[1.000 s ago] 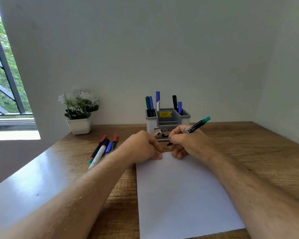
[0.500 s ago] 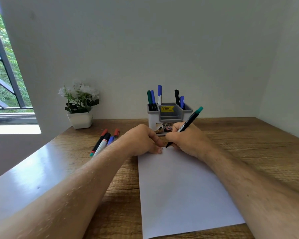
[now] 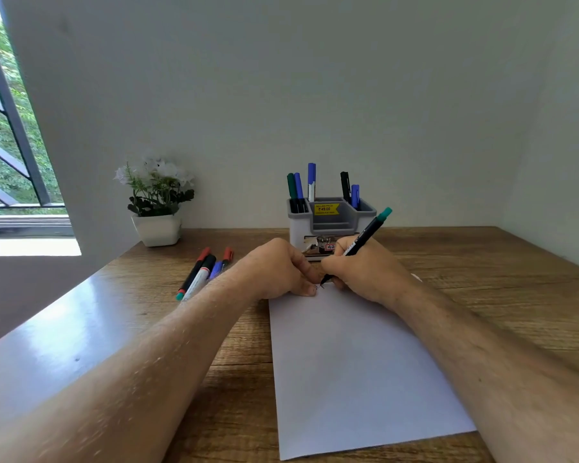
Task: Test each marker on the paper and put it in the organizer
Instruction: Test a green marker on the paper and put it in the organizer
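Note:
A white sheet of paper lies on the wooden desk in front of me. My right hand grips a black marker with a teal end, its tip touching the paper's top edge, where a small mark shows. My left hand rests on the paper's top left corner with its fingers curled; anything inside them is hidden. Just behind my hands stands the grey and white organizer, holding several markers upright.
Several loose markers lie on the desk, left of my left hand. A white pot with a flowering plant stands at the back left by the wall. The desk's left edge runs diagonally below a window.
The marker tip has come down from just above the sheet onto the paper's top edge, and the marker now stands steeper. My left hand has stayed in place.

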A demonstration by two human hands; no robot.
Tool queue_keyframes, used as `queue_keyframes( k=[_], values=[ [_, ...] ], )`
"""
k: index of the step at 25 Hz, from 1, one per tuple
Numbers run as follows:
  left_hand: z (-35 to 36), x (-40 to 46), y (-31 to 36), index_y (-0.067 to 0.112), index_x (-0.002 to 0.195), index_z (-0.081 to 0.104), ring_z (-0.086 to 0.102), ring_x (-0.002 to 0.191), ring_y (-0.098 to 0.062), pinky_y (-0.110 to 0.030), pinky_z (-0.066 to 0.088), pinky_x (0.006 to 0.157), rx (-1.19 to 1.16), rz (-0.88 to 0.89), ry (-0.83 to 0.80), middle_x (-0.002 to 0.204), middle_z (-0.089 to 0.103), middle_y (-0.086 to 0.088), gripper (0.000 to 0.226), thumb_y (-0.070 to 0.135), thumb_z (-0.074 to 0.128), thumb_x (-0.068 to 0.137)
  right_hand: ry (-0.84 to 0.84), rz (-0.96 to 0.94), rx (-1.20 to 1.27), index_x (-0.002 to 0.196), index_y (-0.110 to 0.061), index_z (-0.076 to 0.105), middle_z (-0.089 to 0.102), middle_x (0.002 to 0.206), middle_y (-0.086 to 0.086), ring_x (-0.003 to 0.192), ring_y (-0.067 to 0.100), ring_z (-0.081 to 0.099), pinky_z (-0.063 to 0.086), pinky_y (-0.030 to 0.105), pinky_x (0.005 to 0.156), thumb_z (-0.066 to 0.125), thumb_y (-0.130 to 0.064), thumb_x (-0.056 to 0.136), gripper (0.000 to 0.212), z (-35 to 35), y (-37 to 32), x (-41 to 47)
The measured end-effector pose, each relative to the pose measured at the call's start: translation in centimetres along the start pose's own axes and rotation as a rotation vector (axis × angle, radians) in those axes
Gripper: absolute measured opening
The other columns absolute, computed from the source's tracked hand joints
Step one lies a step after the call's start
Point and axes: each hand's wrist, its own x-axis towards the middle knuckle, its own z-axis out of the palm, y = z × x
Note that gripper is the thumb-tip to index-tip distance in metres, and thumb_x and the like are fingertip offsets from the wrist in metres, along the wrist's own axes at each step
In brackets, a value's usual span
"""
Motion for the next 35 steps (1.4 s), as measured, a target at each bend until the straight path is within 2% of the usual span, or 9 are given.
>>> queue_keyframes(
  k=[4, 7, 10, 14, 20, 25, 29, 33, 35],
  values=[
    [0.0, 0.1, 0.0, 0.025, 0.094, 0.079, 0.058, 0.101, -0.010, -0.030, 0.044, 0.093, 0.003, -0.009, -0.002, 0.110, 0.069, 0.008, 0.018, 0.018, 0.081, 0.078, 0.022, -0.003, 0.019, 0.056, -0.017, 0.049, 0.055, 0.053, 0.003, 0.045, 0.004, 0.046, 0.037, 0.020, 0.045, 0.067, -0.022, 0.074, 0.026, -0.1, 0.0, 0.1],
    [0.1, 0.1, 0.0, 0.027, 0.092, 0.078, 0.055, 0.089, -0.003, -0.027, 0.040, 0.084, -0.003, -0.007, -0.002, 0.102, 0.068, 0.011, 0.017, 0.018, 0.081, 0.078, 0.018, 0.001, -0.003, 0.058, -0.016, 0.052, 0.059, 0.056, 0.003, 0.049, 0.006, 0.049, 0.038, 0.022, 0.047, 0.067, -0.024, 0.075, 0.024, -0.1, 0.0, 0.0],
    [0.0, 0.2, 0.0, 0.027, 0.089, 0.077, 0.052, 0.081, 0.000, -0.026, 0.039, 0.079, -0.004, 0.000, -0.007, 0.090, 0.064, 0.016, 0.015, 0.018, 0.081, 0.078, 0.002, 0.000, -0.012, 0.058, -0.018, 0.055, 0.063, 0.053, -0.002, 0.044, 0.000, 0.050, 0.037, 0.021, 0.048, 0.066, -0.025, 0.076, 0.023, 0.0, -0.1, -0.1],
    [0.0, 0.2, 0.0, 0.026, 0.093, 0.078, 0.057, 0.096, -0.009, -0.029, 0.044, 0.088, 0.003, -0.007, 0.004, 0.105, 0.069, 0.008, 0.017, 0.018, 0.081, 0.078, 0.029, 0.005, 0.016, 0.058, -0.016, 0.051, 0.056, 0.055, 0.003, 0.051, 0.009, 0.049, 0.037, 0.023, 0.049, 0.067, -0.022, 0.076, 0.024, -0.1, -0.1, -0.1],
    [0.0, 0.2, 0.1, 0.028, 0.086, 0.076, 0.051, 0.081, -0.001, -0.027, 0.039, 0.080, 0.000, -0.012, -0.001, 0.089, 0.063, 0.015, 0.013, 0.018, 0.081, 0.078, -0.031, -0.026, 0.042, 0.052, -0.018, 0.046, 0.053, 0.054, 0.007, 0.051, 0.014, 0.046, 0.039, 0.027, 0.051, 0.067, -0.020, 0.073, 0.030, -0.2, -0.3, -0.3],
    [0.1, 0.2, 0.0, 0.025, 0.092, 0.078, 0.057, 0.095, -0.007, -0.027, 0.041, 0.084, 0.008, -0.015, 0.010, 0.102, 0.068, 0.010, 0.016, 0.018, 0.081, 0.078, 0.036, 0.002, 0.021, 0.053, -0.016, 0.048, 0.053, 0.049, 0.001, 0.046, 0.007, 0.045, 0.038, 0.024, 0.048, 0.067, -0.021, 0.071, 0.026, -0.2, 0.0, -0.1],
    [0.1, 0.2, 0.2, 0.030, 0.084, 0.075, 0.052, 0.087, -0.006, -0.028, 0.040, 0.081, 0.049, -0.025, 0.013, 0.099, 0.063, 0.010, 0.013, 0.021, 0.082, 0.077, 0.081, 0.023, -0.011, 0.057, -0.017, 0.048, 0.051, 0.052, -0.003, 0.053, 0.009, 0.048, 0.036, 0.022, 0.048, 0.067, -0.021, 0.075, 0.027, -0.2, 0.1, 0.0],
    [-0.2, 0.0, 0.3, 0.032, 0.085, 0.073, 0.058, 0.079, -0.008, -0.024, 0.047, 0.064, 0.010, 0.040, 0.104, 0.093, 0.065, 0.009, 0.007, 0.029, 0.078, 0.081, 0.112, 0.094, 0.132, 0.063, -0.018, 0.051, 0.056, 0.054, -0.001, 0.046, 0.008, 0.047, 0.037, 0.025, 0.048, 0.065, -0.026, 0.080, 0.024, -0.6, -0.1, 0.1],
    [-0.6, -0.4, 1.0, 0.025, 0.098, 0.073, 0.063, 0.087, -0.019, -0.031, 0.053, 0.074, -0.186, 0.050, 0.200, 0.106, 0.069, -0.002, 0.013, 0.027, 0.062, 0.090, 0.132, 0.124, 0.306, 0.065, -0.019, 0.051, 0.053, 0.053, 0.000, 0.036, 0.005, 0.040, 0.031, 0.022, 0.042, 0.063, -0.024, 0.083, 0.022, -1.2, -0.6, 0.2]
  ],
)
